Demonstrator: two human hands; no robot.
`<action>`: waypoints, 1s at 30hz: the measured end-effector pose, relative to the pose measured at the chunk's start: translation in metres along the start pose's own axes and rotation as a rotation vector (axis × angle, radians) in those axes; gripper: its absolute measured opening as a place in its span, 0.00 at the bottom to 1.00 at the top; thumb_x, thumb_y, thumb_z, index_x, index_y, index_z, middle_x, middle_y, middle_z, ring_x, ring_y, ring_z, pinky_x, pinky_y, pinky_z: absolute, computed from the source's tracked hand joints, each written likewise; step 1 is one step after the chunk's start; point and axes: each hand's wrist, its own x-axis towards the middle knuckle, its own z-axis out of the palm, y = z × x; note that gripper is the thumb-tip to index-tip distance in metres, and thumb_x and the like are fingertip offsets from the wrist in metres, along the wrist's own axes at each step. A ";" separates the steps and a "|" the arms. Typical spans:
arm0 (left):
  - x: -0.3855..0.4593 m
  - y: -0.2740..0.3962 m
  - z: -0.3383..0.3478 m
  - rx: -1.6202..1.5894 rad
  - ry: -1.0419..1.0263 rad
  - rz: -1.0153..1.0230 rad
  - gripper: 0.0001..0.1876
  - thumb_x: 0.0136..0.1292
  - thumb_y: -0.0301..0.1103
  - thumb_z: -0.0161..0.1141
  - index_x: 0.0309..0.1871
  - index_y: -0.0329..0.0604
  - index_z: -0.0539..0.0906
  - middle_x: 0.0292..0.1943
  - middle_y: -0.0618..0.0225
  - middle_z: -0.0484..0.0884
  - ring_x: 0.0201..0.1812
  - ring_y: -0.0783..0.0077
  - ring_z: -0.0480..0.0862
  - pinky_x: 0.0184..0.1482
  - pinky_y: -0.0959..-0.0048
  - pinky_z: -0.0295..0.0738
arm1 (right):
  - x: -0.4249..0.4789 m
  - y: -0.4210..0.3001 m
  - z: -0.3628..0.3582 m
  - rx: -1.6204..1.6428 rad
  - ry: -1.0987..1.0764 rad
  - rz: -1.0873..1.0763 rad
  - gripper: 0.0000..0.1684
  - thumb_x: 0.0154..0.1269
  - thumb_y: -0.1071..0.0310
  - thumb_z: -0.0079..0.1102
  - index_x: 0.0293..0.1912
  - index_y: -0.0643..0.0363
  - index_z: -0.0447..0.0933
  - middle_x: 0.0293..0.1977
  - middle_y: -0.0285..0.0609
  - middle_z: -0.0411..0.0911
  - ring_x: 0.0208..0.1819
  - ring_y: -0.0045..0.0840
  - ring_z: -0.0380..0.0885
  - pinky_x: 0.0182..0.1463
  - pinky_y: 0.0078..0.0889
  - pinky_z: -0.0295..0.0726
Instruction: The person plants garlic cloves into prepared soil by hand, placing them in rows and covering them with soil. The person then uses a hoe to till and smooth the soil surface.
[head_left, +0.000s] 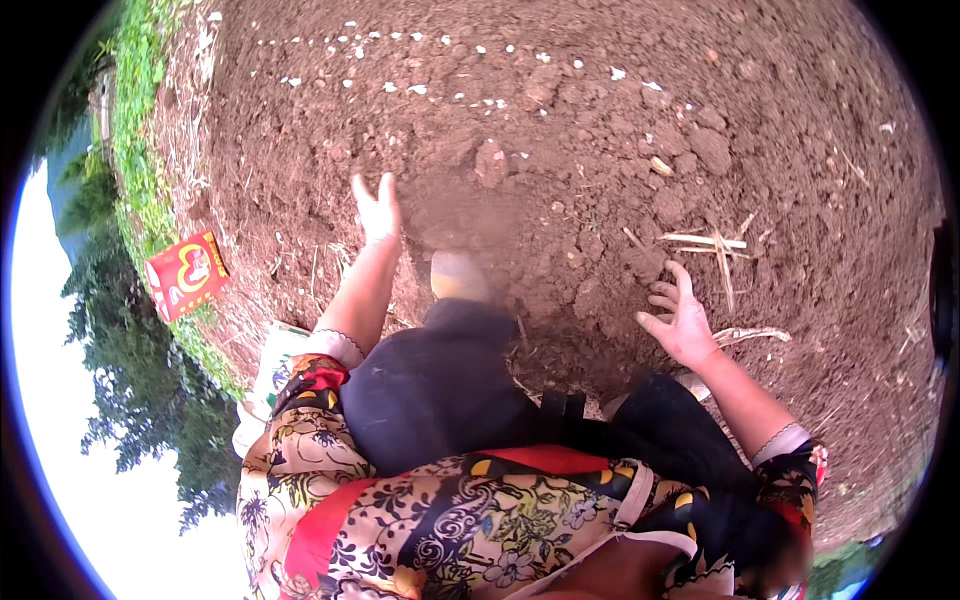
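Tilled brown soil (540, 180) lies before me, with rows of small white pieces (418, 88) set on it, too small to name surely. My left hand (377, 210) is over the soil at centre left, fingers spread, holding nothing. To the right, my right hand (679, 313) hangs beside some dry straw stalks (720, 244), its fingers loosely curled and apart, with nothing seen in it. Between the hands, a pale shoe (456, 276) and a dark trouser leg (442, 375) are blurred.
A red printed bag or box (187, 276) stands at the left edge of the plot, by green plants (139, 82). A white sack-like thing (274, 360) is partly hidden behind my left arm. Soil clods (709, 150) and a dry husk (750, 334) lie to the right.
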 end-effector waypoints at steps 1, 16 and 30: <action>-0.004 -0.002 -0.001 0.040 -0.043 0.004 0.33 0.59 0.46 0.58 0.65 0.47 0.60 0.63 0.51 0.62 0.64 0.57 0.61 0.65 0.64 0.54 | 0.004 -0.002 0.005 0.054 -0.022 0.014 0.47 0.53 0.71 0.65 0.64 0.51 0.44 0.56 0.58 0.62 0.57 0.40 0.67 0.52 0.40 0.76; 0.022 0.039 -0.016 0.146 -0.761 -0.460 0.49 0.49 0.57 0.64 0.68 0.40 0.54 0.67 0.55 0.57 0.66 0.58 0.60 0.64 0.58 0.55 | 0.045 -0.055 0.131 0.110 0.043 -0.139 0.64 0.36 0.63 0.77 0.69 0.45 0.45 0.65 0.52 0.51 0.67 0.39 0.51 0.68 0.40 0.54; -0.052 0.188 0.087 -0.311 -1.226 -0.260 0.34 0.56 0.33 0.62 0.65 0.40 0.60 0.57 0.52 0.71 0.60 0.64 0.68 0.59 0.58 0.67 | 0.118 -0.118 0.068 1.239 0.101 -0.209 0.63 0.42 0.72 0.73 0.69 0.49 0.38 0.58 0.50 0.64 0.61 0.38 0.63 0.66 0.57 0.53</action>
